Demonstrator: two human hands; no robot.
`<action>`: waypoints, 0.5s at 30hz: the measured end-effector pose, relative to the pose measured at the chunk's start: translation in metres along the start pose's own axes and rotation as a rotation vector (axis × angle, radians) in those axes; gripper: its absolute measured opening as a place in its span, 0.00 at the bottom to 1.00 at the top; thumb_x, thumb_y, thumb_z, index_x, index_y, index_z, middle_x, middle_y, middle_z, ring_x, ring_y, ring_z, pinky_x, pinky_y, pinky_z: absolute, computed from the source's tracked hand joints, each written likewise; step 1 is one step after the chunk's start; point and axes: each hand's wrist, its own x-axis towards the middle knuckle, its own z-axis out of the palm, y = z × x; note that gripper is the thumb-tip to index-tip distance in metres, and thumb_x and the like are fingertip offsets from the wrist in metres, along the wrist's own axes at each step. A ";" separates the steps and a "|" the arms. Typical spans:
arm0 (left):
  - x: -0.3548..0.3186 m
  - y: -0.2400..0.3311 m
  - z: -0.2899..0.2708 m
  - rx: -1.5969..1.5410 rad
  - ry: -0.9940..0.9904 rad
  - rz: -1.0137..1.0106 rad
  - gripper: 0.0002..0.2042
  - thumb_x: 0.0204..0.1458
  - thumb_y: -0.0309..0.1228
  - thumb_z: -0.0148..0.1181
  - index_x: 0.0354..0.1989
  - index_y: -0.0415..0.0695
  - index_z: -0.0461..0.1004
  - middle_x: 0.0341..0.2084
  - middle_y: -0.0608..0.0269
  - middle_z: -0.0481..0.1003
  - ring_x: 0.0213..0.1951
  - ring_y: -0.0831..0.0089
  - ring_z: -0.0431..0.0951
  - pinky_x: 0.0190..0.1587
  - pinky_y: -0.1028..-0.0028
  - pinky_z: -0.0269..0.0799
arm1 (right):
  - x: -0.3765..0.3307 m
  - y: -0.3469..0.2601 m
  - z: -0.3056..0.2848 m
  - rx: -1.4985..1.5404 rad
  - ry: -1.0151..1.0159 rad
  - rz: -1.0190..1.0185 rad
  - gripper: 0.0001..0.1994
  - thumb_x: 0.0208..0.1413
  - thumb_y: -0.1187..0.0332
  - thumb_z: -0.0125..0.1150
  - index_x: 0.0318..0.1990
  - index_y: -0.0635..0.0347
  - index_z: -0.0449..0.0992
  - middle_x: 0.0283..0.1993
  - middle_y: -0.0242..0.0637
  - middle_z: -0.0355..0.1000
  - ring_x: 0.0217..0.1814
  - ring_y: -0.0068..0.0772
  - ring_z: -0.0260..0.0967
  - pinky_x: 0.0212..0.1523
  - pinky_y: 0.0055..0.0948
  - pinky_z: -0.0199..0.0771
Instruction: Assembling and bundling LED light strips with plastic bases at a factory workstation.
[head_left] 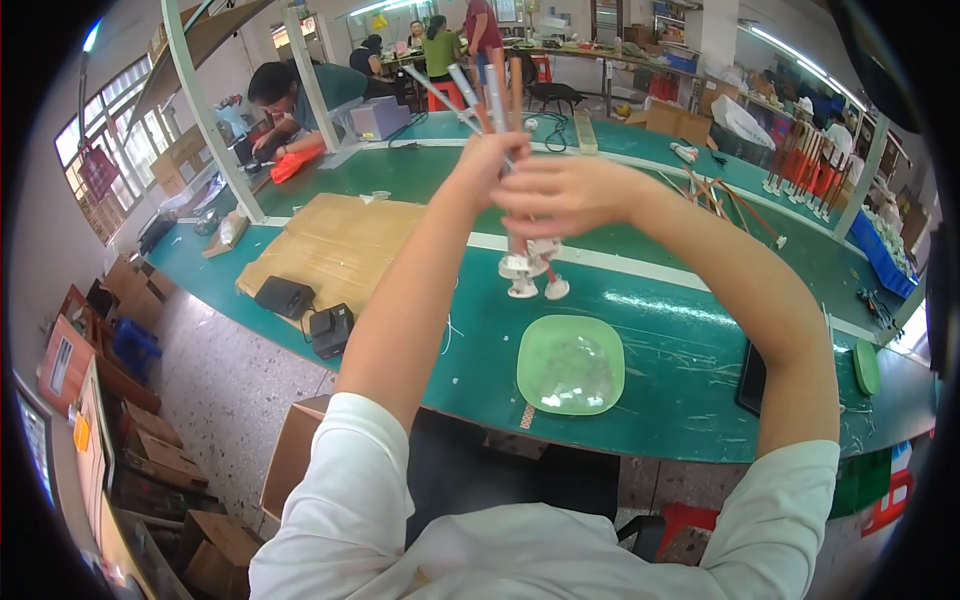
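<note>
head view, left hand [490,163]: closed round the rod bundle [496,98]
rod bundle: at both hands; probably light, stiff, smooth; best held mid-shaft
white feet [521,269]: below the hands; perhaps brittle
right hand [568,193]: blurred, grip unclear

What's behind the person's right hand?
A bundle of rods, sticking out above, with white ends below. The right hand and left hand cover the middle, which can't be seen.

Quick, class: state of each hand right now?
Left hand: closed around a bundle of rods.
Right hand: blurred, at the rods; open or closed cannot be told.
</note>
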 end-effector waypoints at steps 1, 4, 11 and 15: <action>-0.001 0.000 0.002 -0.063 0.166 0.069 0.06 0.53 0.26 0.60 0.26 0.40 0.72 0.18 0.64 0.72 0.22 0.73 0.74 0.26 0.74 0.69 | 0.000 0.006 -0.012 -0.093 0.075 0.082 0.13 0.38 0.70 0.65 0.37 0.57 0.78 0.46 0.37 0.71 0.48 0.35 0.69 0.49 0.33 0.73; 0.000 -0.004 -0.015 -0.061 0.346 0.162 0.03 0.53 0.25 0.59 0.32 0.39 0.72 0.20 0.65 0.73 0.22 0.74 0.74 0.26 0.75 0.69 | 0.003 0.030 -0.025 -0.238 0.149 0.596 0.24 0.39 0.72 0.68 0.49 0.57 0.75 0.52 0.40 0.71 0.54 0.42 0.70 0.54 0.37 0.72; 0.022 -0.043 0.020 0.410 0.471 0.829 0.10 0.47 0.26 0.65 0.39 0.39 0.76 0.26 0.61 0.78 0.26 0.75 0.78 0.29 0.74 0.73 | 0.050 0.030 0.040 0.592 0.364 1.691 0.57 0.31 0.57 0.80 0.69 0.57 0.49 0.56 0.51 0.71 0.54 0.43 0.73 0.57 0.37 0.70; 0.003 -0.019 0.013 0.488 0.258 0.323 0.13 0.45 0.27 0.67 0.39 0.37 0.75 0.28 0.60 0.79 0.28 0.73 0.80 0.30 0.74 0.75 | 0.040 0.047 0.052 0.492 0.599 1.745 0.48 0.36 0.62 0.76 0.67 0.52 0.54 0.48 0.48 0.75 0.50 0.43 0.75 0.52 0.37 0.74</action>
